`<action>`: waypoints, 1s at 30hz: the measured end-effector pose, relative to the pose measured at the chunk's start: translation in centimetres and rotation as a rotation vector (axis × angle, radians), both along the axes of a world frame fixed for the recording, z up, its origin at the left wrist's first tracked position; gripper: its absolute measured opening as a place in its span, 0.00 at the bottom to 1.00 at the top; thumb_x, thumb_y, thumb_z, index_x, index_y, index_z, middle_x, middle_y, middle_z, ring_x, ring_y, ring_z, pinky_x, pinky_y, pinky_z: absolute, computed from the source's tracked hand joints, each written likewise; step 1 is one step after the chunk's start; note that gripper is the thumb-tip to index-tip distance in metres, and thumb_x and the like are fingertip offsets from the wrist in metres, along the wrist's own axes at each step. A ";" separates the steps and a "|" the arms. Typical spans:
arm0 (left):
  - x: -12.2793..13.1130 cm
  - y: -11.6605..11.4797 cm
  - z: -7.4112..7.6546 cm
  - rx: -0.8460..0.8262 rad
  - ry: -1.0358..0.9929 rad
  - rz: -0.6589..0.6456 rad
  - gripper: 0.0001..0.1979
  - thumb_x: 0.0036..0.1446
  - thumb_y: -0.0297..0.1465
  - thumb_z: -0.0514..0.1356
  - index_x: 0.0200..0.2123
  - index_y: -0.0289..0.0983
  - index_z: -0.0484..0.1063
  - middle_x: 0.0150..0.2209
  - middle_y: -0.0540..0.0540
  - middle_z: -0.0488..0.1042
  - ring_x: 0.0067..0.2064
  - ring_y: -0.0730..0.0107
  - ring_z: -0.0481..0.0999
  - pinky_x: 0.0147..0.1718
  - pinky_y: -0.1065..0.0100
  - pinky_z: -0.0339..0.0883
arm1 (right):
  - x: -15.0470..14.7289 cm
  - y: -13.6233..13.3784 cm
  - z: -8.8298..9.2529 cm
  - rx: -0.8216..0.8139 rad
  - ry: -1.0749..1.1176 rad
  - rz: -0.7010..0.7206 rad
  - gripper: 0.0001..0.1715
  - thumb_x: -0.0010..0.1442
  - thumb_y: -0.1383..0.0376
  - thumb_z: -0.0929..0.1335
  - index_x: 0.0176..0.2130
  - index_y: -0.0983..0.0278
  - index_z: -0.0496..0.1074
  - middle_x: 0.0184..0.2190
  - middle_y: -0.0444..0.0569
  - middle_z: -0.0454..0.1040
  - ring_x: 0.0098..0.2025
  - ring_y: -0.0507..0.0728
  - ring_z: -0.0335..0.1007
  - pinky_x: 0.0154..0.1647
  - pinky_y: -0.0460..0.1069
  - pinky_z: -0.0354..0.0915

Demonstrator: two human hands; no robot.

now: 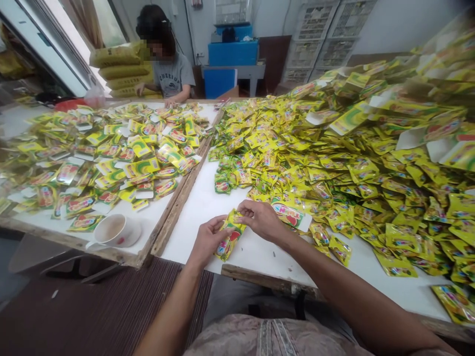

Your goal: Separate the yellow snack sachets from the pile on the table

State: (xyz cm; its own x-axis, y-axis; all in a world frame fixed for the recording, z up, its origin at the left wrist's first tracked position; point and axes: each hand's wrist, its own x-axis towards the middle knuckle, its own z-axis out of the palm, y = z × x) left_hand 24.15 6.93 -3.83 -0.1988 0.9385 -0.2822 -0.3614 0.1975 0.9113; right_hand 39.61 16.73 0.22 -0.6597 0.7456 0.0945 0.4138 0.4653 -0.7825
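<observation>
In front of me, a small yellow and green carton [230, 244] with a red picture is held at a slant just over the white table. My left hand [206, 240] is closed round its left side, thumb across the front. At its upper end, the fingers of my right hand [260, 217] are pinched together on the yellow edge; whether they hold a flap or a sachet there I cannot tell. Just beyond my right wrist, a flattened carton [291, 215] lies among the sachets. A big heap of yellow sachets [315, 163] spreads to the right.
Many cartons [143, 167] lie piled on the left table, with a white cup [124, 232] near its front edge. A wooden strip [185, 185] divides the tables. Across from me sits a person [172, 74] with a hand at the pile. Yellow sacks [120, 71] are stacked behind.
</observation>
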 end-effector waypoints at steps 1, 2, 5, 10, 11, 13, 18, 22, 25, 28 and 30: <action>0.1 0.0 0.0 0.001 -0.003 -0.016 0.24 0.38 0.33 0.70 0.42 0.35 0.74 0.36 0.44 0.80 0.35 0.64 0.78 0.36 0.67 0.71 | 0.0 0.0 0.0 0.025 -0.020 0.016 0.07 0.49 0.68 0.71 0.30 0.64 0.69 0.24 0.41 0.68 0.27 0.50 0.62 0.30 0.44 0.57; 0.3 0.0 0.0 0.000 -0.008 -0.038 0.24 0.38 0.33 0.70 0.42 0.35 0.74 0.36 0.44 0.80 0.35 0.64 0.78 0.36 0.67 0.71 | 0.0 -0.1 0.0 0.055 -0.043 0.034 0.07 0.49 0.69 0.72 0.30 0.64 0.68 0.24 0.41 0.68 0.27 0.49 0.62 0.30 0.44 0.56; 0.4 -0.1 -0.3 0.014 -0.025 -0.089 0.22 0.39 0.32 0.70 0.41 0.34 0.75 0.35 0.44 0.80 0.35 0.64 0.78 0.37 0.67 0.70 | -0.1 -0.1 0.2 0.185 -0.147 0.111 0.07 0.50 0.71 0.70 0.32 0.64 0.69 0.28 0.43 0.69 0.28 0.50 0.61 0.29 0.44 0.54; 0.2 -0.2 -0.7 0.022 -0.059 -0.069 0.25 0.40 0.32 0.70 0.44 0.33 0.74 0.36 0.44 0.80 0.34 0.64 0.78 0.35 0.67 0.70 | -0.4 0.0 0.2 0.236 -0.155 0.178 0.15 0.51 0.73 0.69 0.40 0.64 0.69 0.31 0.45 0.70 0.31 0.51 0.62 0.31 0.45 0.56; 0.2 -0.3 -0.7 0.021 -0.066 -0.071 0.25 0.40 0.33 0.70 0.44 0.33 0.73 0.35 0.44 0.80 0.33 0.64 0.78 0.35 0.67 0.70 | -0.4 0.0 0.2 0.199 -0.123 0.165 0.19 0.50 0.72 0.70 0.43 0.63 0.67 0.31 0.45 0.70 0.31 0.51 0.63 0.32 0.45 0.58; 0.1 -0.4 -0.6 0.023 -0.075 -0.077 0.23 0.42 0.34 0.69 0.43 0.33 0.74 0.34 0.44 0.80 0.33 0.65 0.78 0.35 0.67 0.70 | -0.3 -0.1 0.2 0.104 -0.071 0.128 0.24 0.50 0.72 0.70 0.47 0.63 0.65 0.31 0.44 0.69 0.30 0.50 0.64 0.33 0.45 0.60; 0.1 -0.5 -0.3 0.032 -0.084 -0.113 0.20 0.43 0.33 0.69 0.41 0.34 0.74 0.34 0.45 0.80 0.33 0.67 0.78 0.35 0.69 0.69 | -0.5 -0.3 0.4 0.046 -0.105 0.142 0.28 0.50 0.74 0.68 0.50 0.59 0.61 0.32 0.43 0.70 0.33 0.51 0.66 0.35 0.46 0.61; 0.2 -0.4 -0.4 -0.014 -0.044 -0.142 0.22 0.39 0.30 0.70 0.41 0.34 0.73 0.33 0.46 0.80 0.32 0.67 0.78 0.33 0.69 0.69 | -0.6 0.6 1.1 -0.081 -0.156 0.194 0.29 0.46 0.74 0.70 0.48 0.61 0.62 0.32 0.43 0.70 0.32 0.51 0.66 0.34 0.45 0.61; 0.1 -0.4 -0.5 -0.034 -0.042 -0.144 0.21 0.39 0.30 0.70 0.40 0.34 0.73 0.33 0.47 0.80 0.31 0.69 0.77 0.32 0.71 0.69 | -0.4 1.7 1.8 -0.259 -0.153 0.228 0.27 0.44 0.74 0.71 0.44 0.64 0.63 0.29 0.42 0.69 0.31 0.50 0.65 0.31 0.44 0.61; 0.1 -0.4 -0.5 -0.034 -0.051 -0.128 0.21 0.39 0.30 0.70 0.40 0.34 0.74 0.34 0.46 0.80 0.31 0.70 0.77 0.33 0.71 0.68 | -0.5 2.1 1.8 -0.230 -0.190 0.245 0.26 0.43 0.75 0.71 0.43 0.64 0.63 0.27 0.40 0.68 0.29 0.50 0.64 0.29 0.44 0.59; 0.1 -0.4 -0.5 -0.038 -0.052 -0.130 0.21 0.38 0.30 0.70 0.40 0.34 0.74 0.34 0.47 0.80 0.32 0.71 0.77 0.34 0.72 0.68 | -0.8 2.0 1.3 -0.127 -0.253 0.228 0.27 0.44 0.75 0.70 0.43 0.63 0.63 0.26 0.40 0.68 0.28 0.50 0.63 0.28 0.44 0.56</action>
State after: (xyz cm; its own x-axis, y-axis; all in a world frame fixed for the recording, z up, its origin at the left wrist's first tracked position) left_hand 24.23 6.49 -4.38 -0.0603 0.9440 -0.3244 -0.3768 0.2794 0.8831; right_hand 38.77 18.70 1.56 -0.8011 0.5718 -0.1768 0.4982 0.4733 -0.7264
